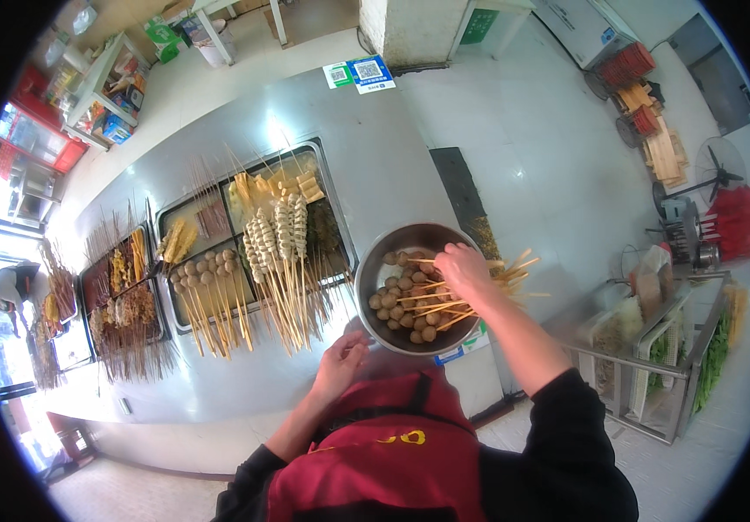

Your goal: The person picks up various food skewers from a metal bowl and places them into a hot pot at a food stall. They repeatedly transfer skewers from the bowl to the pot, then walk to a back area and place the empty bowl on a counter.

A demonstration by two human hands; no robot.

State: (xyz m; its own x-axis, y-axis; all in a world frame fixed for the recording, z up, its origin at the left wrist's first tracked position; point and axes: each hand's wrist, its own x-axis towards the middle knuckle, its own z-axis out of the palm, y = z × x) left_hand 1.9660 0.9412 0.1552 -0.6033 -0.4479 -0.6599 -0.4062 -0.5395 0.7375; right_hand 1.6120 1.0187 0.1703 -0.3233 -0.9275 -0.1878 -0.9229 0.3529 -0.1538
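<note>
A round stainless steel bowl (367,320) stands at the counter's right end, holding many meatballs (384,300) on wooden skewers (518,271) whose bare ends stick out over the right rim. My right hand (463,269) reaches over the bowl with bent fingers at the skewers; a skewer shows at its fingertips, but the grip itself is hidden. Just left of the bowl, my left hand (343,360) hovers near the counter's front edge, fingers loosely curled, with nothing visible in it. Further left, meatball skewers (208,267) and pale sliced skewers (277,235) lie across a compartment tray (332,189).
The metal counter (381,156) carries another skewer tray (166,300) to the left and printed code signs (368,73) at its far end. A metal rack (659,368) with vegetables stands at right. A person (12,287) bends at far left.
</note>
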